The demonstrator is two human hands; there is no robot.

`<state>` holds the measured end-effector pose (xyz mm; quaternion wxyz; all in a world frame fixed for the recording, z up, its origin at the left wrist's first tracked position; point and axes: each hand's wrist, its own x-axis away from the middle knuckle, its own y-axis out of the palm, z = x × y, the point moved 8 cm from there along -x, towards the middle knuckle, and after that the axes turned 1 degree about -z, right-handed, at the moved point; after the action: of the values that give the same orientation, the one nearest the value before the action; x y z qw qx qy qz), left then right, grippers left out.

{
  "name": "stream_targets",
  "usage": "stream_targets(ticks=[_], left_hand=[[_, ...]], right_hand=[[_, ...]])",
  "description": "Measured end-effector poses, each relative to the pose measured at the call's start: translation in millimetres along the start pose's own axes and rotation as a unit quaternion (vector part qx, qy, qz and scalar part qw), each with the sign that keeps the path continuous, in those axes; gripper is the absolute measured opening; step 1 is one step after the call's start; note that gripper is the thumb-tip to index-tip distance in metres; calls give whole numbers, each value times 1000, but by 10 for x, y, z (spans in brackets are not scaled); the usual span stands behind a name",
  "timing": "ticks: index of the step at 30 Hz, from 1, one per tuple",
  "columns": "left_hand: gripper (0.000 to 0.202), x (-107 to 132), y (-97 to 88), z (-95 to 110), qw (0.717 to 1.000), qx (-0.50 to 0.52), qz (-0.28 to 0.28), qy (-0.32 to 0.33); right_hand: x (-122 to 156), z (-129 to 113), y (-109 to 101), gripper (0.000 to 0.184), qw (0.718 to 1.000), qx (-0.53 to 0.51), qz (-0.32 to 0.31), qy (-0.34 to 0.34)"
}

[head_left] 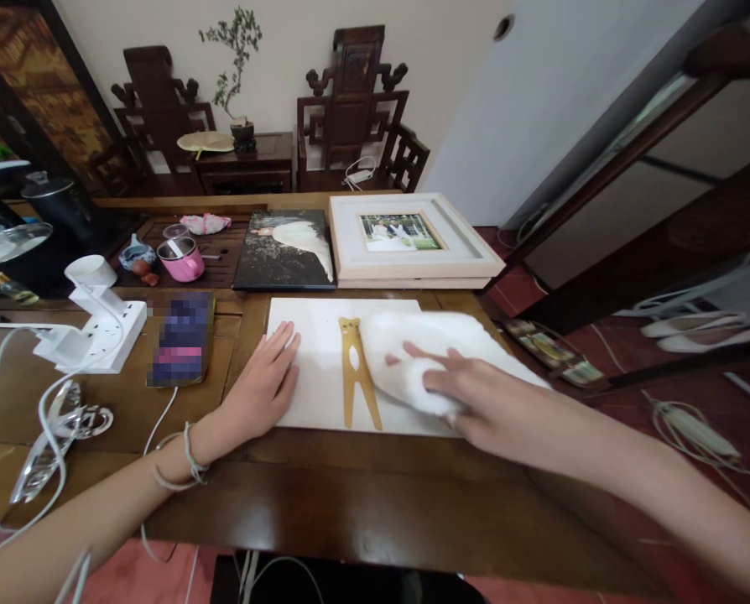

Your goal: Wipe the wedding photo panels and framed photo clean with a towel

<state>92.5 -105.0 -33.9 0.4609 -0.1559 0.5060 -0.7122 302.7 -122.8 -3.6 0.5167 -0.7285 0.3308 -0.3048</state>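
Observation:
A white board [309, 369] lies flat on the wooden table, with a long golden two-legged shape [351, 369] on its face. My left hand [268, 377] rests on the board's left edge, fingers stretched out and holding nothing. On the right side of the board, my right hand [469, 386] has its fingers closed around a bunched white cloth [406, 335]. The cloth spreads over that side and hides part of the board. Motion blurs the right fingers a little.
Behind the board lie a dark photo panel [287, 247] and stacked framed pictures [476, 260]. Leftward are a phone [183, 340], a white power strip [107, 335] with cables, a clear hair claw [60, 436] and a pink cup [181, 260]. The table's front edge [375, 545] is near me.

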Motion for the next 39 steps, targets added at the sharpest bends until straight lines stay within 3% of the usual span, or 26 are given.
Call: stream_targets(ticks=[4, 6, 8, 11, 15, 18, 22, 25, 29, 35, 39], left_hand=[[46, 6, 17, -11, 1000, 0, 3, 5], [46, 7, 19, -12, 1000, 0, 4, 5], [46, 6, 18, -11, 1000, -2, 3, 4], [45, 3, 20, -8, 1000, -7, -4, 0], [45, -2, 9, 0, 1000, -5, -4, -1], [45, -5, 10, 1, 1000, -4, -6, -2], [45, -1, 7, 3, 1000, -5, -1, 1], [45, 0, 4, 3, 1000, -5, 3, 6], [46, -10, 7, 5, 1000, -6, -1, 4], [46, -15, 7, 6, 1000, -10, -2, 2], [46, -6, 12, -3, 1000, -9, 3, 6]], right_hand=[[501, -205, 25, 53, 997, -44, -65, -3], [573, -195, 31, 54, 995, -54, -83, 5], [469, -81, 13, 48, 996, -43, -78, 24], [79, 132, -33, 34, 998, 8, -49, 35], [-394, 207, -109, 32, 997, 80, 14, 9], [-419, 48, -150, 27, 991, 121, 59, -13], [-83, -371, -150, 24, 974, 146, 139, -103], [138, -497, 2, 29, 966, 155, 151, -137], [131, -280, 130, 30, 970, 134, 159, -123], [-224, 255, 17, 35, 982, 101, 148, -61], [-116, 76, 38, 33, 978, 74, 161, -108]])
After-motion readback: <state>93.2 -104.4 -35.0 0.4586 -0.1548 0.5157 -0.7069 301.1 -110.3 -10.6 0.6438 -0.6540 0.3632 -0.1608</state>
